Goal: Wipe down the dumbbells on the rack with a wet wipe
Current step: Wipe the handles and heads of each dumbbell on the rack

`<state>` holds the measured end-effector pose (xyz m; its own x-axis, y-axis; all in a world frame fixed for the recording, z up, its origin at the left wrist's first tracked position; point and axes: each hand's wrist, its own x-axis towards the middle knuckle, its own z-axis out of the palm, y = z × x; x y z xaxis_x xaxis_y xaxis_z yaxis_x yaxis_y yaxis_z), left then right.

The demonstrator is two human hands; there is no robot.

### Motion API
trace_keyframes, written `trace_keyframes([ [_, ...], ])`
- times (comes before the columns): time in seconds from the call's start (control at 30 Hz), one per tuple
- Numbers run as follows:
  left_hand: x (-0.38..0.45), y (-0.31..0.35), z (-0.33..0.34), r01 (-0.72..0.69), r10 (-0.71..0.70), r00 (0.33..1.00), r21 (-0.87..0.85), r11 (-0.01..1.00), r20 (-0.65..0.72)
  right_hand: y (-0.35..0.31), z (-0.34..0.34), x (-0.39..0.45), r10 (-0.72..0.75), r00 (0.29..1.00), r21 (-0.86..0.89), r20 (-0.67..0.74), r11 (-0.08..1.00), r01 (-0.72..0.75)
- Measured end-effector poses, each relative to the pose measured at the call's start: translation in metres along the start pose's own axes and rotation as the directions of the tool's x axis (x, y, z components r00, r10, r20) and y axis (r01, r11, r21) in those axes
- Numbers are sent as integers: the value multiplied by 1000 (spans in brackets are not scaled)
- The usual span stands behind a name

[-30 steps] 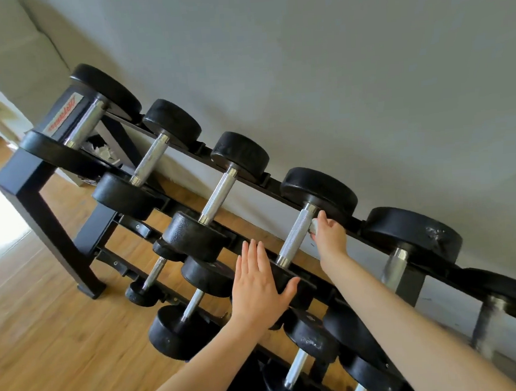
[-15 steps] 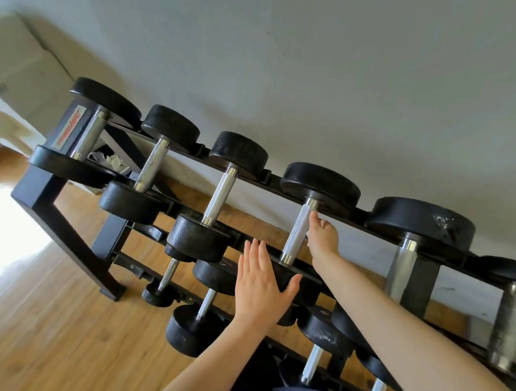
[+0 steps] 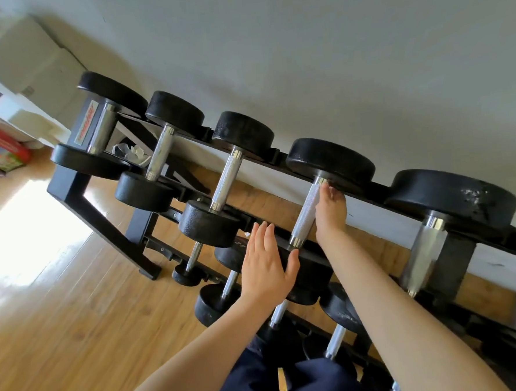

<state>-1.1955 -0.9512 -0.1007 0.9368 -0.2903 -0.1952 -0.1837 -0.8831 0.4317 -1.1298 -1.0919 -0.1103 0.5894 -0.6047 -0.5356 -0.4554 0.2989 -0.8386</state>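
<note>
Chrome handle [image 3: 306, 215] gets wiped: right hand [image 3: 332, 218] fingers curl round it, wipe unseen. Left hand [image 3: 267, 265], fingers straight, steadies the head at 7 o'clock. Other dumbbells likely remain.

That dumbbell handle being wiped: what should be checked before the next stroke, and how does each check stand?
1. Left hand braces the near head of the fourth dumbbell, palm flat: ok.
2. Right hand is at the knurled handle, near its far end: ok.
3. Wet wipe under the right hand: cannot tell, hidden.
4. Far head sits on the rack's back rail: ok.
5. Neighbouring handles are apart from both hands: ok.
</note>
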Motion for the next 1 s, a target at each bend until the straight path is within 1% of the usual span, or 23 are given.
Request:
trace_keyframes([
  [0.03, 0, 0, 1, -4, 4, 1000, 4, 1000, -3, -2, 3, -1, -32, 999, -16, -15, 999, 32],
  [0.13, 1, -1, 4, -7, 7, 1000, 3, 1000, -17, 1, 12, -8, -186, 982, -246, -18, 953, 175],
  [0.17, 1, -2, 6, -7, 7, 1000, -2, 1000, -22, 3, 13, -10, -206, 979, -267, -1, 943, 198],
  [0.3, 2, -4, 10, -6, 6, 999, -7, 1000, -45, 10, 6, -10, -175, 980, -231, 90, 954, 191],
  [0.4, 3, -3, 10, 0, -1, 999, -6, 1000, -39, 11, 2, -10, -164, 985, -202, 58, 964, 173],
  [0.5, 3, -4, 10, 0, -1, 999, -10, 1000, -38, 11, 4, -10, -171, 985, -234, 15, 957, 170],
  [0.63, 3, -4, 11, -6, 5, 999, -7, 1000, -45, 11, 5, -5, -177, 984, -221, -28, 961, 166],
  [0.73, 3, -5, 12, -7, 7, 999, -9, 1000, -54, 17, 1, -10, -158, 987, -290, 29, 944, 159],
  [0.77, 3, -5, 12, -9, 9, 998, -9, 1000, -58, 20, -1, -13, -130, 990, -298, 56, 944, 141],
  [0.83, 2, -5, 12, -17, 17, 998, -8, 1000, -62, 20, -6, -18, -65, 992, -289, 111, 953, 95],
  [0.9, 2, -5, 12, -20, 19, 998, -7, 1000, -57, 11, -8, -17, -37, 988, -271, 152, 959, 78],
  [1.0, 3, -5, 11, -19, 19, 998, -7, 1000, -58, -4, -6, -11, -53, 989, -223, 135, 971, 83],
])
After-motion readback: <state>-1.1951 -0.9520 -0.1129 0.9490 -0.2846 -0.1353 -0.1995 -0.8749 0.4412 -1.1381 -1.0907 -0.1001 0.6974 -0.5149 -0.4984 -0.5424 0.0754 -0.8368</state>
